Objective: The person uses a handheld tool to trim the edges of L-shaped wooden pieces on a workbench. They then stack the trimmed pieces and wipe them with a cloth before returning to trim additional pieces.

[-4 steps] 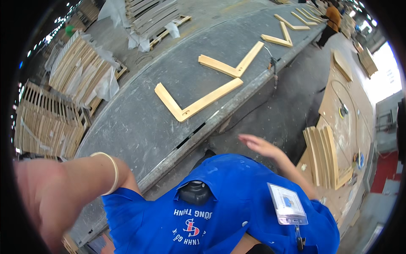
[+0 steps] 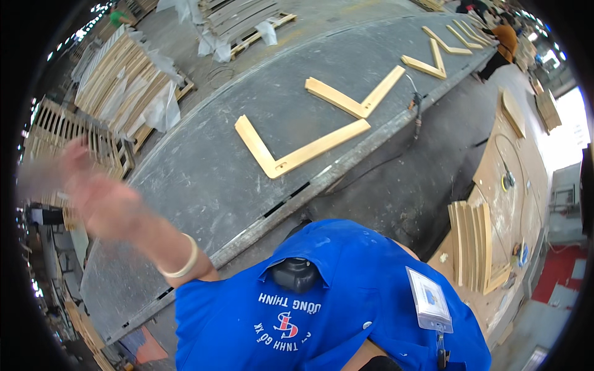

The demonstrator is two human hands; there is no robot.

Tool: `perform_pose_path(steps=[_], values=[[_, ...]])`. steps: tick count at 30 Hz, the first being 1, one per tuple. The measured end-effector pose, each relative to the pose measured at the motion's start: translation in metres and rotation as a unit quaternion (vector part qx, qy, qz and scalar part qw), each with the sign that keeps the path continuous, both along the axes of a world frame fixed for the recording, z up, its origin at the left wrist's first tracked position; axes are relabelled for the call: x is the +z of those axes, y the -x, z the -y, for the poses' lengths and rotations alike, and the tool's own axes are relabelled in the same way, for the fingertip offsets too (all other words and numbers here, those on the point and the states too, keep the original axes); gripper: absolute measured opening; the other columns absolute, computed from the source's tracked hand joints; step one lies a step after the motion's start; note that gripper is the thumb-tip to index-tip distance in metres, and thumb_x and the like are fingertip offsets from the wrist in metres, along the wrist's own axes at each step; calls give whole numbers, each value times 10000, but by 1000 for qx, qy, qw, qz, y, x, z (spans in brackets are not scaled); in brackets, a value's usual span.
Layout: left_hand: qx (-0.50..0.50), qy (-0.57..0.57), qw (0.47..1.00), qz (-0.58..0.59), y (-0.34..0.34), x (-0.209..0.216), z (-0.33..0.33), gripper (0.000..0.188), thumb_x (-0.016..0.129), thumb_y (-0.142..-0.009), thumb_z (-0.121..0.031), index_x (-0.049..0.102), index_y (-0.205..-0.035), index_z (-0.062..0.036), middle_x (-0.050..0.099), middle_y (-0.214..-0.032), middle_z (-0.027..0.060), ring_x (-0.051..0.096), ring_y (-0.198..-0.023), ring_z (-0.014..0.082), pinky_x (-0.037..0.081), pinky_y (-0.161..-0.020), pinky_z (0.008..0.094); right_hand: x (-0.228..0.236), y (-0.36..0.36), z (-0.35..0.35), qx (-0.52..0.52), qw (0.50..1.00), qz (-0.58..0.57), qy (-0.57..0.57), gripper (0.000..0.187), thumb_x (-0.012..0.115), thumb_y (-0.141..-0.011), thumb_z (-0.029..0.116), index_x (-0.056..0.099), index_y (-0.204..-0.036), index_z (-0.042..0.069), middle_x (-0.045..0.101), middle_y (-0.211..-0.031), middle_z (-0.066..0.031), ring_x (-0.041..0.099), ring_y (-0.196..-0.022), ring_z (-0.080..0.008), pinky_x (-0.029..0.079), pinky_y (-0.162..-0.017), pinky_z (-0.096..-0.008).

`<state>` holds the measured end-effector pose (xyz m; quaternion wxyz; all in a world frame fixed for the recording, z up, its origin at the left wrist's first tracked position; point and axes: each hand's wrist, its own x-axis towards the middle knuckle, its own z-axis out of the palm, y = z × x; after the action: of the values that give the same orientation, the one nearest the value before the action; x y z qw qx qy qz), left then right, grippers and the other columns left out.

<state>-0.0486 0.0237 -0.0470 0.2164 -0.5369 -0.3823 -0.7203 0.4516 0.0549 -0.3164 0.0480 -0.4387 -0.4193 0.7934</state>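
Note:
My left hand (image 2: 99,198) is raised past the left part of the long grey table, a pale band around the arm. Motion smears its fingers, and a dark grey blur lies beside them; whether it holds anything I cannot make out. My right hand is out of sight; only a sliver of that arm (image 2: 403,248) shows beside my blue shirt. On the grey table (image 2: 185,204), the nearest L-shaped wooden frame piece (image 2: 322,144) lies flat, apart from both hands. A second L-shaped wooden piece (image 2: 337,98) lies just beyond it, their edges close together.
More angled wooden pieces (image 2: 440,59) run along the table to a person in an orange top (image 2: 504,43). A cable (image 2: 416,102) hangs over the table edge. At right, curved wooden parts (image 2: 470,247) stand on a brown board (image 2: 495,167). Slatted wood stacks (image 2: 124,80) stand at left.
My left hand has swung up and away from the lower left. My right hand, seen with fingers stretched beside the table, has dropped out of sight. The whole view has shifted slightly.

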Motion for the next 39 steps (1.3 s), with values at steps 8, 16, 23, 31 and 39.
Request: perform_pose_path(steps=[8,16,23,31,39], values=[[-276,594,690,306,-90,-242,-111,166,597,-869,-142,721,-872,-32,694,-880,39,603,-821,109,475,-762,277,17,69,-134,-10,990,-78,-120,598,586,-899,389,431,-1355,35,495,-1333,-133,443,-1251,-240,336,-1030,-386],[-554,554,559,272,-190,-290,-151,235,570,-924,-228,696,-821,-59,655,-826,6,570,-857,104,434,-808,260,13,175,-208,-99,963,-249,-7,394,425,-974,240,479,-1283,1,580,-1203,-170,527,-1159,-240,424,-971,-352],[-171,737,652,48,-166,-333,-169,281,693,-801,-328,700,-866,-54,664,-927,136,619,-910,247,461,-861,336,-41,100,-349,-118,971,-65,-197,204,555,-867,62,635,-1049,15,586,-787,-32,585,-749,-132,517,-615,-262],[74,866,489,-72,-197,-362,-214,780,682,-771,-461,337,-1427,-218,228,-1468,247,291,-1284,508,354,-1015,540,-130,-115,-552,-191,763,418,-456,588,787,-644,142,548,-1138,-68,647,-1021,-210,638,-957,-307,487,-844,-374],[84,896,426,-96,-257,-392,-231,961,635,-760,-594,132,-1486,-216,24,-1501,305,122,-1331,572,253,-1050,602,-188,-154,-566,-145,856,288,-405,357,757,-696,93,606,-995,-28,663,-879,-122,624,-791,-204,490,-735,-356]])
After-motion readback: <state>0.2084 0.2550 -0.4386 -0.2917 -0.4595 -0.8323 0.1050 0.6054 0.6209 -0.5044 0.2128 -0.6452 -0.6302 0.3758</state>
